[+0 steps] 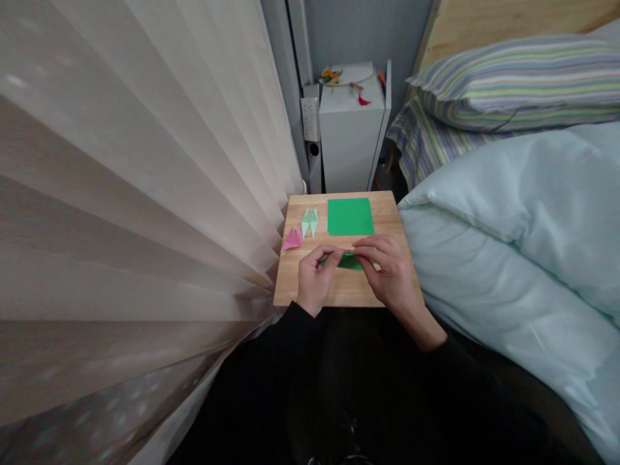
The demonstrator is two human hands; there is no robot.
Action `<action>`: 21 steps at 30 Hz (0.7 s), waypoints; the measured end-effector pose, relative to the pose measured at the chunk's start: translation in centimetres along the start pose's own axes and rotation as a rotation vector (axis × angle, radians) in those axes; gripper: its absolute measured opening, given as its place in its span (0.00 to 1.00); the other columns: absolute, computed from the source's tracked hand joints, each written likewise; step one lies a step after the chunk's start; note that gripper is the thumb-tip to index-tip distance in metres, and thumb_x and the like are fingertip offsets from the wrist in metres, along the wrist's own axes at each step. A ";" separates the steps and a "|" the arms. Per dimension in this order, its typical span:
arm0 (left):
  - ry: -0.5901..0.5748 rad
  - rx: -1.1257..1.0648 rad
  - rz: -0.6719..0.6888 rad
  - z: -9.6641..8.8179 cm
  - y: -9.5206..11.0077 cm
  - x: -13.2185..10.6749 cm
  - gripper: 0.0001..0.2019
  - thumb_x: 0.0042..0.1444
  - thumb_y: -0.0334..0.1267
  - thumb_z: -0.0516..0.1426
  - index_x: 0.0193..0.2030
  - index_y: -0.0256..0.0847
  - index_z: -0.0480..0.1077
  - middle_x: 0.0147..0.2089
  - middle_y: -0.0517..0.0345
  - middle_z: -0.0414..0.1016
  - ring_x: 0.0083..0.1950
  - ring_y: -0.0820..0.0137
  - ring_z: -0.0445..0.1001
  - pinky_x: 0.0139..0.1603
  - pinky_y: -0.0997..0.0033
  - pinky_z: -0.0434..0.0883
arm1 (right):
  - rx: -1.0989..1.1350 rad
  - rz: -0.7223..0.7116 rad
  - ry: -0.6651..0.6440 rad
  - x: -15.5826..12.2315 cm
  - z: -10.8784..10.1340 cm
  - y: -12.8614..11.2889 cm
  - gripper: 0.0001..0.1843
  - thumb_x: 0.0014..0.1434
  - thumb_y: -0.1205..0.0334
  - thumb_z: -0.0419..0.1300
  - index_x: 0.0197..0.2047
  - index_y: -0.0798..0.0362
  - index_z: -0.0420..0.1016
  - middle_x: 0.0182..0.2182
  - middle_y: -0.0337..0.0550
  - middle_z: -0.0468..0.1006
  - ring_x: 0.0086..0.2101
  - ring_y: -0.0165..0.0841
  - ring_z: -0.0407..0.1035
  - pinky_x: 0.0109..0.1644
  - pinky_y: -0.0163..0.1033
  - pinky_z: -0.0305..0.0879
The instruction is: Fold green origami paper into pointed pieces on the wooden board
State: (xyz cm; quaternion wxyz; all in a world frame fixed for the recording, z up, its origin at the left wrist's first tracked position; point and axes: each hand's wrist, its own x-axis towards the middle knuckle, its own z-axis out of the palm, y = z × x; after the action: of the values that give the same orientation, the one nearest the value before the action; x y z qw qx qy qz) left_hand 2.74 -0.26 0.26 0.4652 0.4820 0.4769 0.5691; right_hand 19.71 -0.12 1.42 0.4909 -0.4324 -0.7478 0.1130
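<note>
Between both hands, a piece of green paper (349, 261) is bent up over the wooden tabletop (356, 294). My left hand (317, 274) pinches its left side between thumb and fingers. On the other side my right hand (387, 265) grips the paper, its fingertips meeting the left ones along the upper edge. The fingers cover much of the sheet, so its exact fold cannot be made out. Beyond the hands lies a flat green sheet of paper (351, 216). To its left are a pale green folded paper piece (310, 221) and a pink folded paper piece (293, 239).
A pleated curtain (194, 161) hangs close along the table's left side. On the right is a bed with a pale blue quilt (508, 213) and a striped pillow (523, 84). Behind the table stands a white cabinet (349, 142) with small decorations on top.
</note>
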 end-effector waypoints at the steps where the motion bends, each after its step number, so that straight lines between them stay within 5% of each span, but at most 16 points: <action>1: 0.006 -0.062 -0.069 -0.1 0.0 0.1 0.20 0.64 0.58 0.59 0.40 0.42 0.80 0.49 0.49 0.84 0.56 0.57 0.80 0.59 0.56 0.76 | -0.026 -0.005 0.028 0.1 -0.2 0.0 0.11 0.68 0.67 0.61 0.41 0.45 0.85 0.40 0.45 0.84 0.43 0.40 0.77 0.49 0.51 0.75; 4: -0.056 -0.273 -0.411 -0.6 -0.1 0.4 0.24 0.68 0.60 0.54 0.52 0.43 0.78 0.58 0.47 0.82 0.60 0.55 0.79 0.57 0.52 0.78 | -0.012 0.003 0.057 0.1 -0.4 0.0 0.11 0.68 0.67 0.62 0.39 0.44 0.85 0.37 0.44 0.80 0.41 0.38 0.76 0.44 0.47 0.75; 7: -0.174 -0.420 -0.591 -0.8 -0.2 0.7 0.19 0.64 0.51 0.62 0.52 0.39 0.78 0.52 0.45 0.84 0.52 0.56 0.82 0.53 0.53 0.81 | 0.080 -0.017 -0.001 -0.2 -0.2 0.2 0.12 0.69 0.67 0.59 0.41 0.45 0.85 0.39 0.44 0.80 0.44 0.37 0.77 0.47 0.46 0.77; 12: -0.094 -0.465 -0.502 -0.5 -0.6 0.9 0.13 0.55 0.41 0.69 0.43 0.35 0.80 0.46 0.45 0.85 0.52 0.56 0.83 0.53 0.55 0.82 | 0.096 0.019 -0.013 -0.3 0.1 0.6 0.15 0.71 0.68 0.56 0.43 0.47 0.84 0.46 0.48 0.83 0.49 0.38 0.78 0.55 0.49 0.77; 16: -0.072 -0.448 -0.473 -0.4 -0.7 0.7 0.14 0.52 0.42 0.71 0.40 0.36 0.80 0.44 0.47 0.85 0.53 0.55 0.84 0.55 0.55 0.82 | 0.069 0.162 0.054 -0.1 0.0 0.6 0.12 0.69 0.65 0.59 0.50 0.52 0.83 0.49 0.52 0.85 0.49 0.41 0.80 0.56 0.51 0.77; 21: -0.130 -0.426 -0.448 -0.3 -0.4 0.5 0.17 0.50 0.46 0.72 0.40 0.36 0.80 0.45 0.45 0.85 0.57 0.52 0.82 0.58 0.50 0.81 | 0.181 0.356 0.046 -0.3 0.3 0.8 0.11 0.65 0.62 0.64 0.49 0.51 0.85 0.43 0.48 0.88 0.41 0.40 0.83 0.51 0.49 0.79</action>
State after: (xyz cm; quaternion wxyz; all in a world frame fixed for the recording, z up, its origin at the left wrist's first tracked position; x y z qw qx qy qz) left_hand 2.44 0.22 -0.14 0.6989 0.2923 0.4106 0.5074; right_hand 19.88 0.22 0.61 0.5170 -0.5142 -0.6351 0.2549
